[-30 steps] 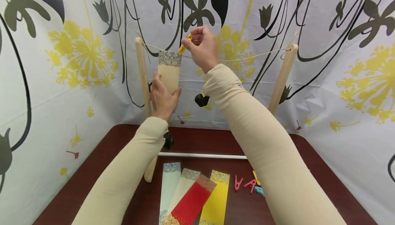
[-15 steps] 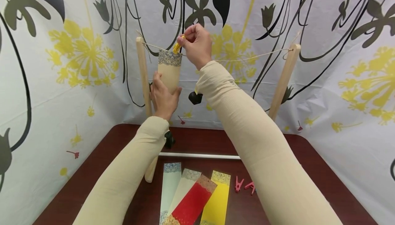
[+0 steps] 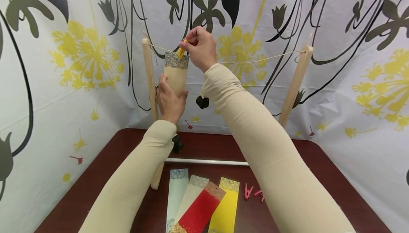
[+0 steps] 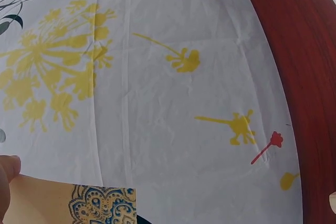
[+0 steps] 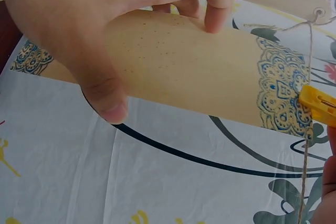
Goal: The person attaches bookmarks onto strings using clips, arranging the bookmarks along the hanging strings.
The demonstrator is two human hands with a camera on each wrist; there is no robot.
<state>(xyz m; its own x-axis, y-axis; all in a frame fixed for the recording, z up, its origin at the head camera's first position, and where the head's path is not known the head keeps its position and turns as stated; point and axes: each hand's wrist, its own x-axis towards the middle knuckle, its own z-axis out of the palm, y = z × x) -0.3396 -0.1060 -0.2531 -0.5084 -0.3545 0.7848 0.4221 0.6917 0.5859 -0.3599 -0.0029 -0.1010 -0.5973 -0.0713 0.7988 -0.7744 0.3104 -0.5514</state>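
Observation:
My left hand [image 3: 171,101] holds a long tan card [image 3: 176,76] upright by its sides, fingers at one edge and thumb at the other. Blue lace-like bands decorate both ends of the tan card [image 5: 199,66] in the right wrist view. Its top end lies against the string [image 3: 249,62]. Between thumb and fingers, my right hand [image 3: 203,48] pinches a yellow clothespin [image 3: 181,51]. In the right wrist view, the clothespin's tip [image 5: 307,95] overlaps the patterned top end beside the string; whether it bites on both cannot be told.
Two wooden posts [image 3: 295,87] carry the string. On the dark red table [image 3: 105,190] lie pale blue [image 3: 177,194], cream [image 3: 193,190], red [image 3: 199,210] and yellow [image 3: 225,204] cards, with pink clothespins [image 3: 248,191] beside them. A white rod [image 3: 207,162] crosses behind them. Patterned cloth hangs all around.
My right hand has moved left and slightly down, bringing the yellow clothespin from the card's top right corner to over its patterned top edge. My left hand stays nearly still with the card.

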